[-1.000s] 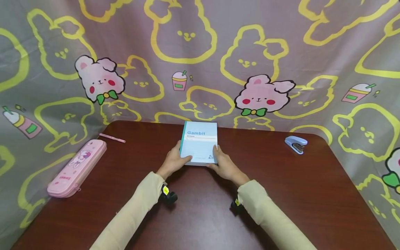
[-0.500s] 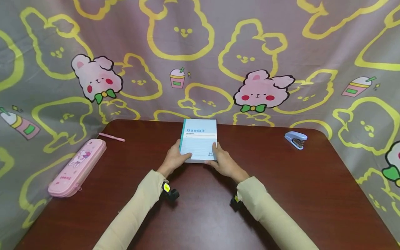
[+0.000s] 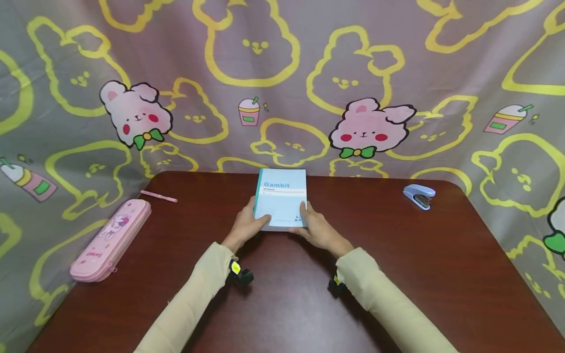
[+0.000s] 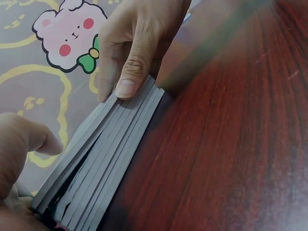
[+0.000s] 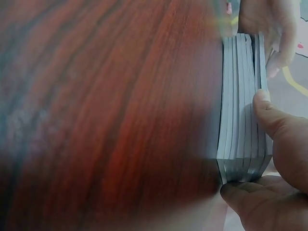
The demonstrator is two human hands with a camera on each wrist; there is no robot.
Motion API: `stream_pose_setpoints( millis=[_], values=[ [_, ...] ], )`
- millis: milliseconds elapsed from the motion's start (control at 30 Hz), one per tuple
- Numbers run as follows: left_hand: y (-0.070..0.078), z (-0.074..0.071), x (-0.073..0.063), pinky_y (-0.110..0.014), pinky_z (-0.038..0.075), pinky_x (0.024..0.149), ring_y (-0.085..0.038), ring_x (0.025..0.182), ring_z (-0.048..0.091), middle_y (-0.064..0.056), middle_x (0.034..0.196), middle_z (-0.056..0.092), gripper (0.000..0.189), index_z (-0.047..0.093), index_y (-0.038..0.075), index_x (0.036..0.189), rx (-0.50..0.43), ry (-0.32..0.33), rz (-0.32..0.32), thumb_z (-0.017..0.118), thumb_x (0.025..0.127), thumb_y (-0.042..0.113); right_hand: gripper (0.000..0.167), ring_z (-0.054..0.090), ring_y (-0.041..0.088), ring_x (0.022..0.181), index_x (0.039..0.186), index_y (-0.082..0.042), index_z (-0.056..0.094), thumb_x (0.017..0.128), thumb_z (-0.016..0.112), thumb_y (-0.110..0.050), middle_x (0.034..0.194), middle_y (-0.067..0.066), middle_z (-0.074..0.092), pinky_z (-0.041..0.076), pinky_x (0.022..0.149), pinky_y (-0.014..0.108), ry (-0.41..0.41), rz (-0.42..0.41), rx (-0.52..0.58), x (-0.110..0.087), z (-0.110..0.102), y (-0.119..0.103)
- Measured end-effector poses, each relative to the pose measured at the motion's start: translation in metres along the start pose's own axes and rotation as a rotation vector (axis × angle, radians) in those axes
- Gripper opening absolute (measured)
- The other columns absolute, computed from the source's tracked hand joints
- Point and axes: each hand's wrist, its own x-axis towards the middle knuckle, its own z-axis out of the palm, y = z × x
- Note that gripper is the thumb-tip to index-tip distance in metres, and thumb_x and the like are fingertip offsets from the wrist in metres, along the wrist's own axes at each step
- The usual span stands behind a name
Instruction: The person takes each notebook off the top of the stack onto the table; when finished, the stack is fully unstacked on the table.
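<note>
A thick stack of notebooks (image 3: 282, 203) with a pale blue "Gambit" cover on top lies near the table's far edge. My left hand (image 3: 244, 224) grips its left side, thumb over the near corner of the cover. On the opposite side, my right hand (image 3: 321, 231) holds the right edge, with the thumb at the near edge. Several page blocks (image 4: 106, 159) are layered in the left wrist view, with a dark gap below the topmost one. Seen from the right wrist, the fingers (image 5: 250, 199) press the stack's side. Fingers behind the left side are partly hidden.
A pink pencil case (image 3: 110, 240) lies on the left of the brown table (image 3: 282, 304), with a pink pen (image 3: 159, 196) beyond it. Toward the back right rests a light blue stapler (image 3: 419, 196). A patterned curtain (image 3: 282, 98) hangs behind the table.
The head view has shifted slightly. Both hands keep their hold on the notebooks, and the stack stays in about the same place.
</note>
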Motion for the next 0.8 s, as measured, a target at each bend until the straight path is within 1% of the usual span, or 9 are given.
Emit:
stream_pose_setpoints(
  millis=[133,200,267,367,433,533,600,700,800],
  values=[
    [0.004,0.0,0.001,-0.046,0.044,0.104,-0.03,0.128,0.052,-0.016,0.141,0.052,0.071,0.029,0.011,0.151,0.014,0.012,0.002,0.063,0.09,0.019,0.088,0.054,0.039,0.122,0.147,0.015,0.016,0.091,0.066,-0.031,0.154,0.036,0.012,0.049,0.097,0.045,0.002,-0.004,-0.016,0.0,-0.001,0.0],
    [0.007,0.0,0.001,-0.047,0.044,0.104,-0.03,0.127,0.053,-0.016,0.14,0.054,0.071,0.029,0.011,0.151,0.043,0.022,0.025,0.064,0.089,0.02,0.088,0.054,0.039,0.123,0.147,0.015,0.016,0.091,0.066,-0.031,0.154,0.036,0.012,0.05,0.097,0.045,0.001,-0.005,-0.018,-0.001,-0.003,0.0],
    [0.011,0.0,0.002,-0.047,0.045,0.102,-0.031,0.125,0.054,-0.017,0.138,0.055,0.07,0.031,0.009,0.15,0.076,0.039,0.065,0.064,0.089,0.02,0.088,0.055,0.038,0.121,0.147,0.015,0.016,0.091,0.066,-0.03,0.154,0.036,0.013,0.051,0.096,0.045,0.006,-0.009,-0.016,-0.002,-0.004,0.0],
    [0.018,-0.001,0.003,-0.047,0.047,0.098,-0.032,0.12,0.058,-0.018,0.131,0.06,0.063,0.037,0.006,0.145,0.104,0.073,0.128,0.063,0.089,0.019,0.087,0.056,0.038,0.12,0.146,0.016,0.017,0.091,0.067,-0.029,0.155,0.035,0.015,0.051,0.095,0.045,0.024,-0.016,-0.008,-0.003,-0.005,0.0],
    [0.023,-0.003,0.003,-0.047,0.048,0.097,-0.032,0.118,0.058,-0.019,0.129,0.061,0.059,0.04,0.004,0.143,0.089,0.083,0.146,0.062,0.091,0.017,0.087,0.053,0.039,0.123,0.146,0.016,0.017,0.091,0.067,-0.029,0.155,0.034,0.016,0.05,0.097,0.045,0.029,-0.015,-0.006,-0.002,-0.004,0.001],
    [0.025,-0.004,0.003,-0.047,0.046,0.099,-0.031,0.122,0.055,-0.018,0.136,0.056,0.061,0.034,0.006,0.147,0.021,0.072,0.129,0.059,0.093,0.013,0.088,0.046,0.04,0.131,0.146,0.016,0.016,0.091,0.067,-0.031,0.156,0.033,0.014,0.047,0.101,0.045,0.018,-0.005,-0.004,-0.002,-0.002,0.002],
    [0.025,-0.004,0.004,-0.047,0.041,0.106,-0.031,0.13,0.048,-0.018,0.143,0.049,0.063,0.03,0.006,0.15,-0.015,0.064,0.109,0.058,0.093,0.01,0.089,0.044,0.039,0.133,0.147,0.015,0.016,0.091,0.066,-0.033,0.156,0.032,0.013,0.046,0.102,0.045,0.011,-0.001,0.002,-0.001,-0.001,0.003],
    [0.022,-0.002,0.006,-0.047,0.035,0.112,-0.031,0.135,0.041,-0.019,0.147,0.042,0.061,0.033,0.005,0.149,-0.037,0.049,0.089,0.056,0.093,0.005,0.089,0.044,0.039,0.133,0.147,0.014,0.016,0.091,0.067,-0.033,0.157,0.031,0.014,0.046,0.102,0.045,0.015,-0.002,0.013,-0.001,0.0,0.003],
    [0.019,0.0,0.009,-0.046,0.033,0.113,-0.031,0.133,0.04,-0.021,0.144,0.042,0.054,0.042,0.001,0.144,-0.056,0.041,0.067,0.056,0.092,0.002,0.089,0.046,0.041,0.131,0.147,0.015,0.017,0.09,0.068,-0.031,0.156,0.031,0.017,0.046,0.102,0.046,0.038,-0.007,0.013,-0.001,0.001,0.001]
  ],
)
